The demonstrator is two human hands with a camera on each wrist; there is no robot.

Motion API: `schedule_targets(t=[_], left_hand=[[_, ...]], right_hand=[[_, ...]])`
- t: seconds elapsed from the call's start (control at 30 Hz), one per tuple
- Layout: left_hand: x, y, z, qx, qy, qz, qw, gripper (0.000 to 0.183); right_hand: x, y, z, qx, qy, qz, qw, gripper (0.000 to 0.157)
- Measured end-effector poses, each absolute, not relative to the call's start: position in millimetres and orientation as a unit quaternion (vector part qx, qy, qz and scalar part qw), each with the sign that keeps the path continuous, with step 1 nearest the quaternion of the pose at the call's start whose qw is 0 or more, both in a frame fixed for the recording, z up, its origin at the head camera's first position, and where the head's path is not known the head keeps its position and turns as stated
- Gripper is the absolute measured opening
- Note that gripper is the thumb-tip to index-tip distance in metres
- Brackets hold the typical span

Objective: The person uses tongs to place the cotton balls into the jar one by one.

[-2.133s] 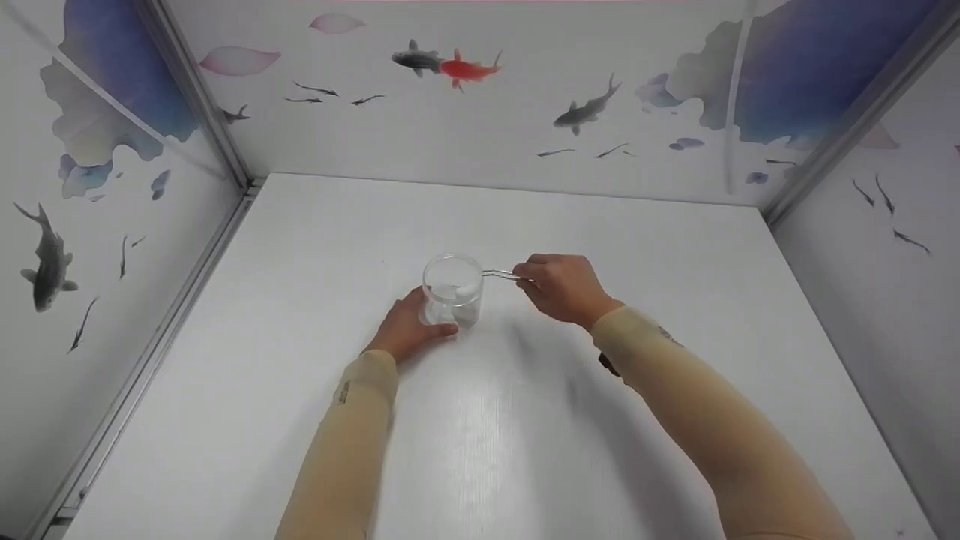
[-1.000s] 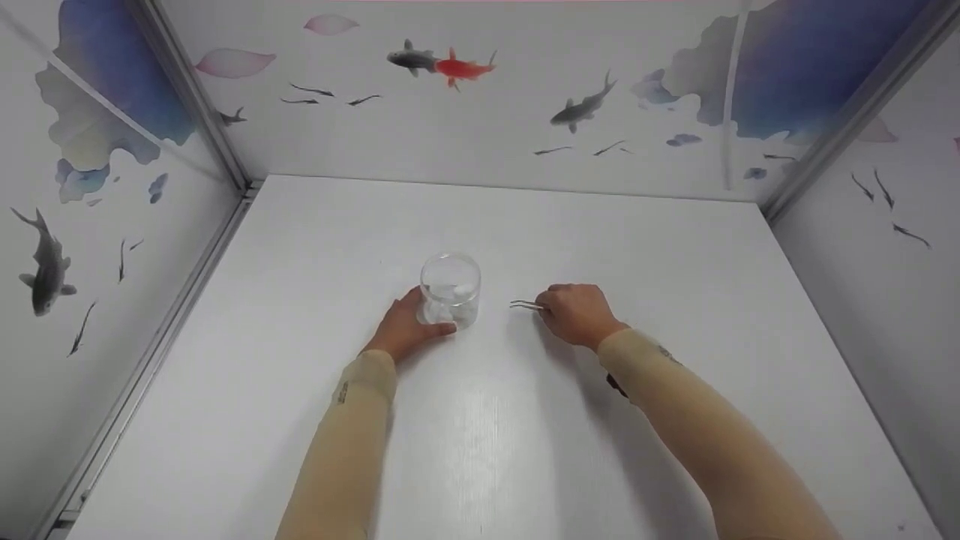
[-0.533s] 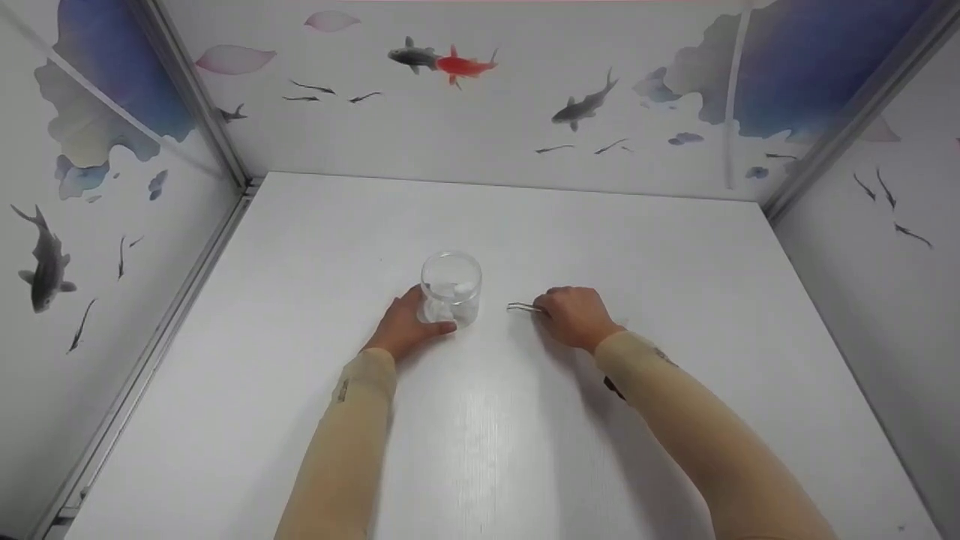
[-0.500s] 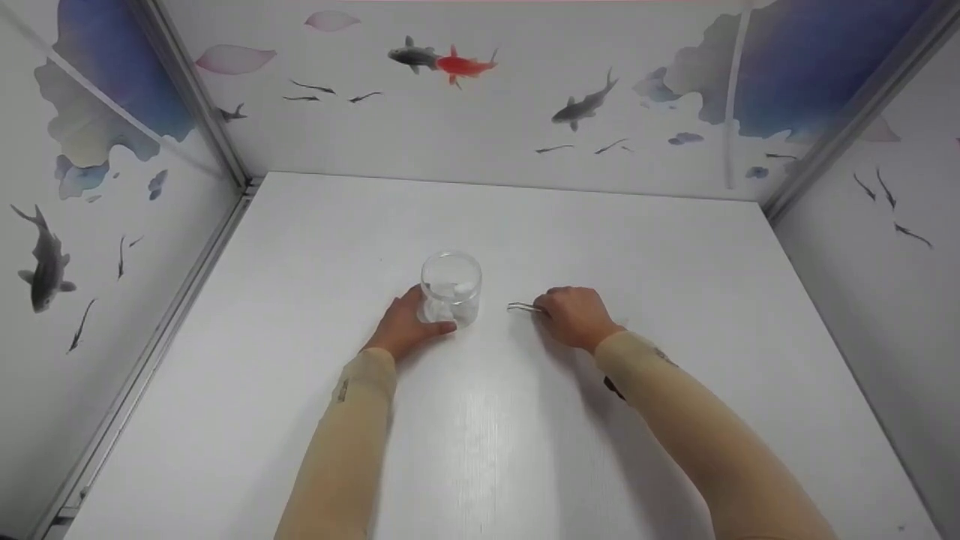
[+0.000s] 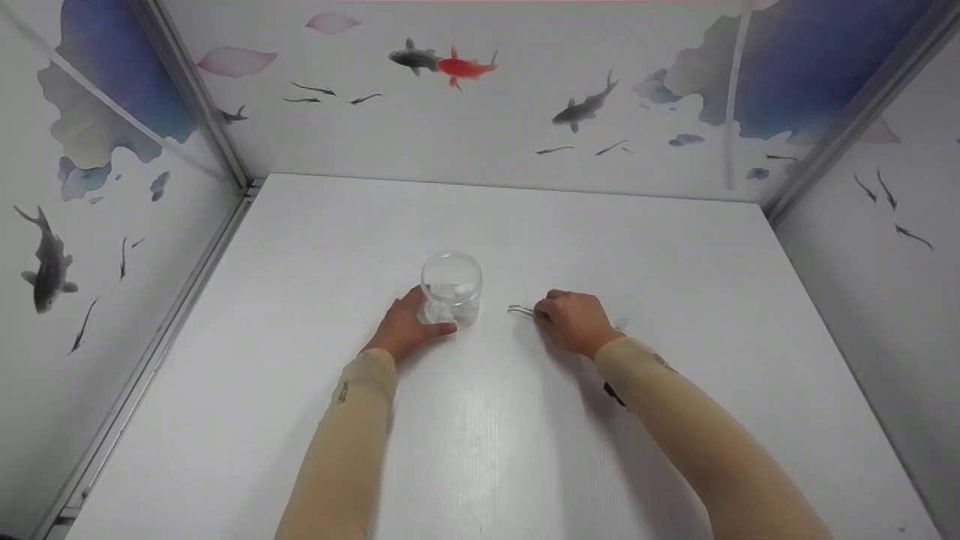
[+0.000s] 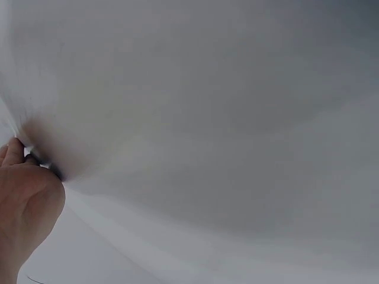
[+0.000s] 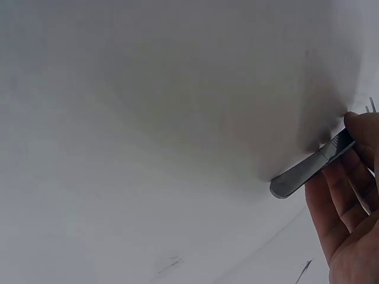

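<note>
A clear, open-topped jar (image 5: 451, 291) stands upright on the white table, with some white lumps (image 5: 454, 294) inside that are too faint to name. My left hand (image 5: 405, 326) holds it low down, thumb in front and fingers round the left side. To the right of the jar, my right hand (image 5: 576, 321) pinches metal tweezers (image 5: 523, 310), their two tips pointing left towards the jar and apart from it. In the right wrist view the broad end of the tweezers (image 7: 296, 177) sticks out past the thumb. Nothing shows between the tips.
A small pale translucent thing (image 5: 621, 324) peeks out beside the right wrist, mostly hidden. White panels printed with fish (image 5: 581, 109) rise along the back and both sides of the table (image 5: 480, 450).
My right hand has drawn the tweezers away from the jar, rightwards and nearer to me, then stayed almost still. The left hand and the jar have not visibly moved.
</note>
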State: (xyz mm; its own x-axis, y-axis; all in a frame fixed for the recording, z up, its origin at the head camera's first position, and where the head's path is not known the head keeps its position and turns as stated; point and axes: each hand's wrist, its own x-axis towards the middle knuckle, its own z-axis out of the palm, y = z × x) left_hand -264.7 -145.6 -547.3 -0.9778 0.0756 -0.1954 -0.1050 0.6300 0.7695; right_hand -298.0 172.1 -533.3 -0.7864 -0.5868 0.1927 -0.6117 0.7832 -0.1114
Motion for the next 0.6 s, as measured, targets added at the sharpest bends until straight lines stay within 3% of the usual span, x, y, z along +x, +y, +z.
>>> schedule_targets(t=[0.3,0.6], left_hand=[[-268.1,-140.6,-550.2,0.015,0.898,0.427,0.104,0.103],[-269.0,-158.4,-543.0,0.031,0.897,0.428,0.107,0.122]], right_hand=[[-290.3,185.9,-531.1,0.305,-0.945,0.092,0.067,0.018],[-293.7,216.9,-511.1,0.236,-0.965,0.110,0.041,0.057]])
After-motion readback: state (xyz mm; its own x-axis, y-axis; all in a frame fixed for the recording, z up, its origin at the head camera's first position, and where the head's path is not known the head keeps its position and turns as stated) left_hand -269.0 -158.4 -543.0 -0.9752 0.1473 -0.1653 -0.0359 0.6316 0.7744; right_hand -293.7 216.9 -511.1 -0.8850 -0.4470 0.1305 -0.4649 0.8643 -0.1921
